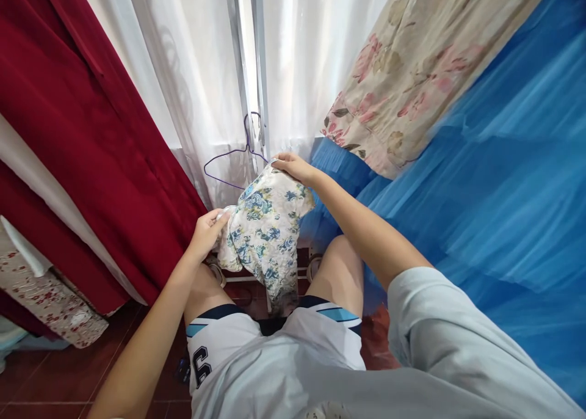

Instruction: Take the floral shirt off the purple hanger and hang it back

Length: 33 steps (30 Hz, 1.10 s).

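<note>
A white short-sleeved shirt [270, 229] with blue and yellow-green flowers hangs between my hands, above my lap. My left hand [207, 231] pinches its left shoulder side. With my right hand [293, 166] I grip the top of the other shoulder, thumb and fingers closed on the cloth. Just behind the shirt is a thin purple hanger [225, 154], its hook upright against a metal post. The right part of the hanger goes out of sight behind the shirt, so I cannot tell whether it is inside the garment.
White sheer curtains [302, 58] and a metal post [238, 40] stand in front of me. Dark red cloth [82, 120] hangs at the left. Floral cloth [403, 77] and blue tulle [494, 211] hang at the right. Red tiles [41, 376] cover the floor.
</note>
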Tool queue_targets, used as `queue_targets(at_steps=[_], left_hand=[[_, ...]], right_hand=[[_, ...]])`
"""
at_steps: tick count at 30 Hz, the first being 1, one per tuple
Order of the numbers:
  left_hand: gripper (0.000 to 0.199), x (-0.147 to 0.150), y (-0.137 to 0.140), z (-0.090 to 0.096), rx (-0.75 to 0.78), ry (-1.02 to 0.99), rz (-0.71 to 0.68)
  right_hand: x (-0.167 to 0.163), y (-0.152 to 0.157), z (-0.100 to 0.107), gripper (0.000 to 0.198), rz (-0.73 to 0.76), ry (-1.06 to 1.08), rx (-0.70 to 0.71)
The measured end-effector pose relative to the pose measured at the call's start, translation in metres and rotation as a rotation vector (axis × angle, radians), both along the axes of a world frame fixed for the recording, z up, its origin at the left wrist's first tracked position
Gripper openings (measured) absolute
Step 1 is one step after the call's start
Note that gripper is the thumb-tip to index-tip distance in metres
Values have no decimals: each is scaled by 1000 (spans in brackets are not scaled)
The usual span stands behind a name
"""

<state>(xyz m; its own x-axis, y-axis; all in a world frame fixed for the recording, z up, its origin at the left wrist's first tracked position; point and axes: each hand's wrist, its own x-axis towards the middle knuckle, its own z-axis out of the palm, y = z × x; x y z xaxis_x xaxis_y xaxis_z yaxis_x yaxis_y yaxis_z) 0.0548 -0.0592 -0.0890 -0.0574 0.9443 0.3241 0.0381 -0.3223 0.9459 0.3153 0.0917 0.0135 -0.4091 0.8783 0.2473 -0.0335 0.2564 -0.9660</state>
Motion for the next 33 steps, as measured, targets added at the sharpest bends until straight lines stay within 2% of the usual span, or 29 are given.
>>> queue_targets(at_steps=[3, 6, 9, 12, 15, 17, 20, 22, 24, 27, 30, 33], left_hand=[[25, -33, 5, -11, -129, 121, -67], [15, -62, 5, -19, -284, 139, -232], [28, -75, -5, -16, -401, 17, -389], [41, -72, -21, 0, -340, -211, -383], [40, -68, -33, 20, -253, -328, -289], [40, -72, -37, 29, -264, -262, -283], [44, -88, -30, 30, -308, 110, -328], [43, -104, -15, 25, -284, 424, -291], [38, -121, 8, 19, -203, 661, -195], [32, -142, 54, 21, -77, 842, -70], [20, -149, 104, 40, -4, 903, 63], [9, -131, 144, 74, 54, 895, 198]], right_hand=[[7, -2, 7, 9, 15, 1, 3], [18, -4, 21, 11, 35, -83, 18], [24, -9, 35, 17, 56, -184, -2], [26, -15, 44, 20, 34, -248, -12], [25, -18, 48, 20, 10, -287, -10], [25, -19, 50, 17, 6, -309, -11], [25, -24, 53, 17, -1, -334, -14], [24, -27, 54, 19, -16, -341, -13], [23, -30, 54, 20, -28, -342, -13], [22, -29, 53, 21, -17, -344, -11], [24, -26, 54, 19, 15, -360, -4], [27, -25, 55, 18, 27, -363, -31]])
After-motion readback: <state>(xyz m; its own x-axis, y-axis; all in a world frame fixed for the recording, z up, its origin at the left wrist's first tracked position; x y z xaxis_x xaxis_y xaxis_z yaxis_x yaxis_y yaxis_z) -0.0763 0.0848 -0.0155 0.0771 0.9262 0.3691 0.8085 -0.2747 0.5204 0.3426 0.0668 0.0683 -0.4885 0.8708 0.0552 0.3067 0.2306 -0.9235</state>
